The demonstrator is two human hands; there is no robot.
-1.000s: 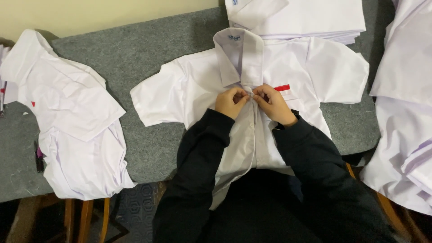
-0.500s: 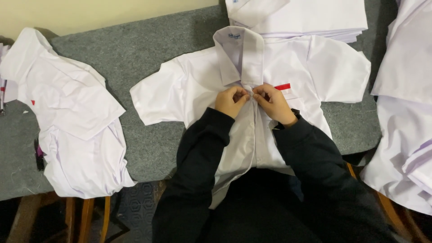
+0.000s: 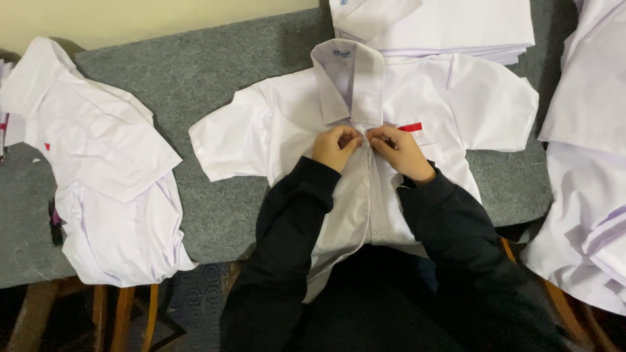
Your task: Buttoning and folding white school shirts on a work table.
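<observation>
A white short-sleeved shirt [image 3: 287, 124] lies front-up on the grey-covered bench [image 3: 215, 78], its hem hanging off the near edge. The left hand [image 3: 334, 146] and right hand [image 3: 399, 148] meet just below the collar, each pinching the shirt's front placket. More white shirts [image 3: 98, 176] lie to the left.

Long dark sleeves are worn on both arms, right down to the wrists. The left hand [image 3: 336, 146] and right hand [image 3: 401, 150] are left bare.

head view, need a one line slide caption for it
Both hands, left hand and right hand, pinch the front placket of a white short-sleeved shirt spread on a grey felt-covered table.
</observation>
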